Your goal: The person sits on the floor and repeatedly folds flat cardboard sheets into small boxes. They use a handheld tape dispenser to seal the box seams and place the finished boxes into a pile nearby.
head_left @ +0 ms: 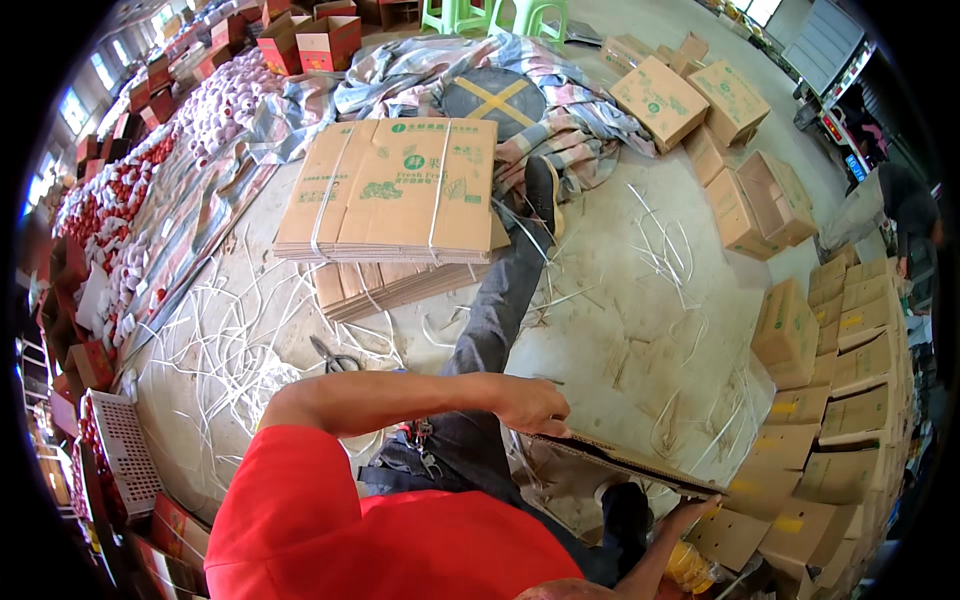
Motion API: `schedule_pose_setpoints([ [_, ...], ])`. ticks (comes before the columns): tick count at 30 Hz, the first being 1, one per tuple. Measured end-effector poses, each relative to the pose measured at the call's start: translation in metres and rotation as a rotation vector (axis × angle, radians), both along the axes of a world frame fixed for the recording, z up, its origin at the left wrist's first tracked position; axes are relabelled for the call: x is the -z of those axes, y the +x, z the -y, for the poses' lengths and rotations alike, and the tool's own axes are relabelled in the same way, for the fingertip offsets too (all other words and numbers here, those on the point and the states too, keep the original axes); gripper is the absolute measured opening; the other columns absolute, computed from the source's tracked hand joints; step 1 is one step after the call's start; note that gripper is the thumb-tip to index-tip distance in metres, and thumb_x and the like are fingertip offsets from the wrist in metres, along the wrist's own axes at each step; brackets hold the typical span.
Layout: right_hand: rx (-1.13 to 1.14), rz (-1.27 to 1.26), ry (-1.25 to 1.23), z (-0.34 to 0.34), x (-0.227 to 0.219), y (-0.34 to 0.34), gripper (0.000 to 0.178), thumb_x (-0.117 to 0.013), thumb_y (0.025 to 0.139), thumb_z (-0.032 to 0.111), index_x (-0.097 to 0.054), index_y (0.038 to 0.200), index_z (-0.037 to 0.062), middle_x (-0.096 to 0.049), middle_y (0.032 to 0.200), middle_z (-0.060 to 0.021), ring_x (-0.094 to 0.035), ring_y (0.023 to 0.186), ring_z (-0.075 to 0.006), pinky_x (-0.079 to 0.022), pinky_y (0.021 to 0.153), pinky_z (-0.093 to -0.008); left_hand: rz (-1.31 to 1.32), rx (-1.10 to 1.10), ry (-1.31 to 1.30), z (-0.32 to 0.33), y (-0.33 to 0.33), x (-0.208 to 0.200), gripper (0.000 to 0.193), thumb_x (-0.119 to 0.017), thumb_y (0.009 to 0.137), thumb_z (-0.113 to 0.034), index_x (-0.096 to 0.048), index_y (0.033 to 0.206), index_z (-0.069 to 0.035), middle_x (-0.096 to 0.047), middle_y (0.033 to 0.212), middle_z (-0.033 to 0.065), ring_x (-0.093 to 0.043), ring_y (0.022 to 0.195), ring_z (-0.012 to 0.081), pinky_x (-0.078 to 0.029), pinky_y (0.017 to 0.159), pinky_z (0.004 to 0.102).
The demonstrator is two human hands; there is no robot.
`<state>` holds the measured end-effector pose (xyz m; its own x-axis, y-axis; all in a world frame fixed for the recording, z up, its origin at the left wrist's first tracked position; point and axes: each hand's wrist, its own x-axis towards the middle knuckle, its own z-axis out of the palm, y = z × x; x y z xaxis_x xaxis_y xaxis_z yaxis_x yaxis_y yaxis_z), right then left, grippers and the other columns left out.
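Across my lap I hold a folded cardboard box, seen nearly edge-on. My left hand is closed on its left end. At the opposite end, my right hand grips the lower right corner, with part of that hand hidden by the cardboard. Beyond my left forearm lies a strapped stack of flattened cardboard boxes, brown with green print, resting on another flat bundle. A pair of scissors with dark handles lies on the floor near my left arm.
Loose white strapping litters the floor at left. Assembled cartons line the right side, where a person stands bent over. A striped cloth and bagged red fruit lie farther off. A crate stands at left.
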<state>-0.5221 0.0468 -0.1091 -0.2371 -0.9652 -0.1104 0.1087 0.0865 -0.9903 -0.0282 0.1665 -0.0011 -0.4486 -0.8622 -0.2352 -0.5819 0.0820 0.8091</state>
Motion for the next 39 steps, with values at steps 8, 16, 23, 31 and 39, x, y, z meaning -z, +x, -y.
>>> schedule_pose_setpoints([
  [8,-0.091,0.080,0.145,0.006,-0.009,0.020,0.060,-0.043,0.108,0.052,-0.045,0.152,0.0119,-0.048,0.152,-0.0116,-0.052,0.134,-0.0342,-0.047,0.108,-0.0547,0.386,0.144,-0.145,-0.003,0.013,-0.048,0.024,-0.064,0.089,-0.023,-0.073,0.080,-0.003,-0.072,0.079,0.0206,-0.072,0.078,0.0408,-0.058,0.070,0.0507],
  [16,-0.077,-0.236,0.505,-0.019,-0.086,0.033,0.038,-0.053,0.099,0.023,-0.059,0.123,-0.0063,-0.067,0.112,-0.0181,-0.069,0.093,-0.0309,-0.064,0.077,-0.0468,0.292,0.264,-0.391,0.043,-0.004,-0.013,0.024,-0.061,0.099,-0.022,-0.067,0.092,-0.001,-0.071,0.083,0.0216,-0.070,0.085,0.0443,-0.056,0.075,0.0529],
  [23,-0.534,-1.027,0.282,0.015,-0.118,0.052,0.037,-0.054,0.094,0.014,-0.062,0.125,-0.0052,-0.072,0.108,-0.0222,-0.072,0.093,-0.0358,-0.057,0.082,-0.0446,0.378,-0.208,-0.469,0.071,0.019,-0.006,0.020,-0.061,0.097,-0.016,-0.055,0.103,0.002,-0.068,0.078,0.0269,-0.069,0.078,0.0483,-0.055,0.072,0.0574],
  [31,-0.766,-1.696,0.180,0.024,-0.098,0.159,0.048,-0.067,0.088,0.019,-0.053,0.121,-0.0127,-0.073,0.095,-0.0306,-0.073,0.094,-0.0456,-0.059,0.087,-0.0530,0.397,-0.491,-0.498,0.113,0.006,0.016,0.035,-0.058,0.092,-0.010,-0.043,0.117,0.008,-0.068,0.077,0.0315,-0.068,0.076,0.0531,-0.055,0.070,0.0611],
  [39,-0.719,-1.555,0.209,0.048,-0.080,0.178,0.060,-0.071,0.089,0.026,-0.043,0.128,-0.0107,-0.070,0.101,-0.0339,-0.070,0.100,-0.0503,-0.057,0.089,-0.0538,0.586,-0.506,-0.499,0.129,-0.013,0.012,0.036,-0.061,0.090,-0.006,-0.042,0.119,0.005,-0.071,0.076,0.0260,-0.074,0.074,0.0446,-0.060,0.066,0.0524],
])
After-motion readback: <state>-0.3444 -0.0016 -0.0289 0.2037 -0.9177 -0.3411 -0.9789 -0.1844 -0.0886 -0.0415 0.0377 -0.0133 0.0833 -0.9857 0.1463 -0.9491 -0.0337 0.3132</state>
